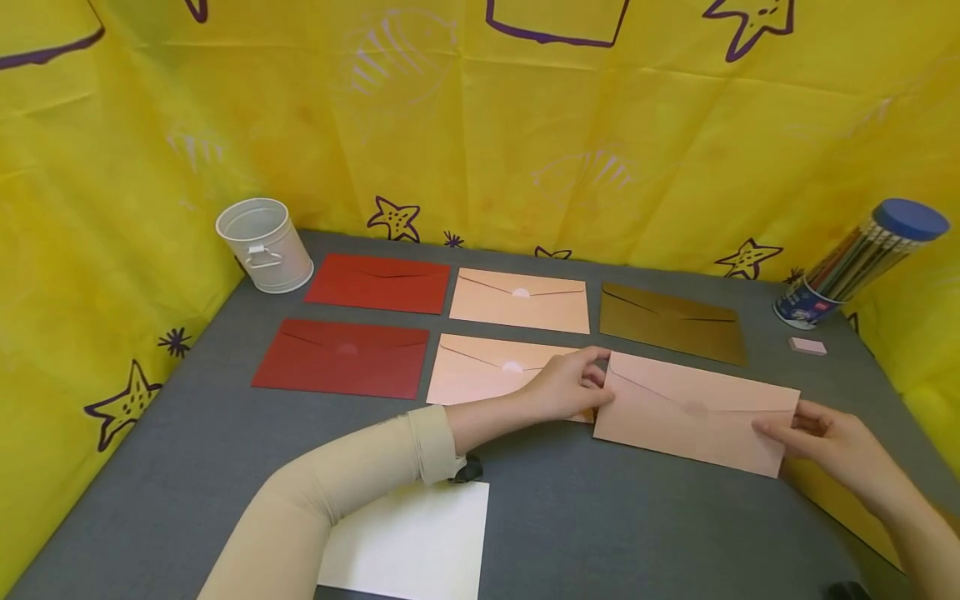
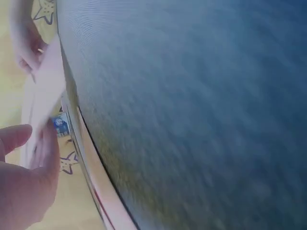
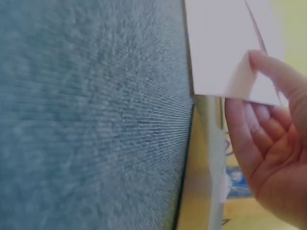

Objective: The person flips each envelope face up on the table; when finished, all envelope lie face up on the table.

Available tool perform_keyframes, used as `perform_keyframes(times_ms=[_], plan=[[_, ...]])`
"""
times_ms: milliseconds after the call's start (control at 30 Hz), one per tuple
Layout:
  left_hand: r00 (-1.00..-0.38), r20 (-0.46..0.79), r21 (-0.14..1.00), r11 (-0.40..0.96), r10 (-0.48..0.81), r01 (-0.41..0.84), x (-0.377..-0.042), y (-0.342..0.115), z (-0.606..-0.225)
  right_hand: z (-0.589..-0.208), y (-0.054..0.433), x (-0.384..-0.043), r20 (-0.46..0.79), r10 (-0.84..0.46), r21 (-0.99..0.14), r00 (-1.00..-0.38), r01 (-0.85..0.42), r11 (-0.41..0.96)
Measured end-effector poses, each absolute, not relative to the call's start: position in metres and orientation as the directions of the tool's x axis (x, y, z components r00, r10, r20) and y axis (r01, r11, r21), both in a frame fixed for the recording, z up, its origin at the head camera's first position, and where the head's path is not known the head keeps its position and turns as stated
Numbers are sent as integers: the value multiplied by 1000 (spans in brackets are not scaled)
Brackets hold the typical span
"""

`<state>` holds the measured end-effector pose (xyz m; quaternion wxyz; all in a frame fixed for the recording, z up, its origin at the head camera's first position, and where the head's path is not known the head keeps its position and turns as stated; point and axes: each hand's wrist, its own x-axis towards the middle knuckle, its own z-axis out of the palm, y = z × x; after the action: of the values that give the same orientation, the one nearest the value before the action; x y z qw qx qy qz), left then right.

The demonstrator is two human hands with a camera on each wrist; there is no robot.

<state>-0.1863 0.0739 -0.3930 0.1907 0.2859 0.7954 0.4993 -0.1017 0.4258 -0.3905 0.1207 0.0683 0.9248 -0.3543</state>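
A pale pink envelope [image 1: 686,429] is held tilted over the grey table, its flap side facing me. My left hand [image 1: 562,385] pinches its left edge between thumb and fingers, overlapping a peach envelope [image 1: 465,367] in the front row. At the opposite edge, my right hand [image 1: 843,446] grips the pink envelope, thumb on the front and fingers behind, as the right wrist view also shows. Below that hand lies a gold envelope [image 1: 843,504], partly hidden by the wrist. Another gold envelope [image 1: 671,321] lies just behind the held one.
At left lie a bright red envelope [image 1: 375,283] and a darker red envelope [image 1: 337,362]. A second peach envelope [image 1: 517,312] is behind the front one. White paper [image 1: 420,533] lies partly under my left sleeve. A white bucket [image 1: 266,250], pencil cup [image 1: 810,300] and eraser [image 1: 807,346] stand farther back.
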Motion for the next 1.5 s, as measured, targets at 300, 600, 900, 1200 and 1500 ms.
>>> perform_keyframes(times_ms=[300,600,900,1200,1500], plan=[[-796,-204,967,243,570,-74,-182,88,-397,-392,433,-123,-315,102,-484,-944,252,838],[-781,-217,948,318,585,-26,-179,90,-398,-392,432,-131,-314,130,-422,-940,261,868],[-765,-205,918,392,611,67,-176,88,-396,-392,427,-131,-267,119,-384,-956,219,897],[-752,-187,893,428,632,137,-180,85,-399,-390,426,-134,-271,111,-370,-956,210,905],[-725,-125,820,481,677,308,-178,84,-397,-388,421,-139,-231,45,-360,-972,128,924]])
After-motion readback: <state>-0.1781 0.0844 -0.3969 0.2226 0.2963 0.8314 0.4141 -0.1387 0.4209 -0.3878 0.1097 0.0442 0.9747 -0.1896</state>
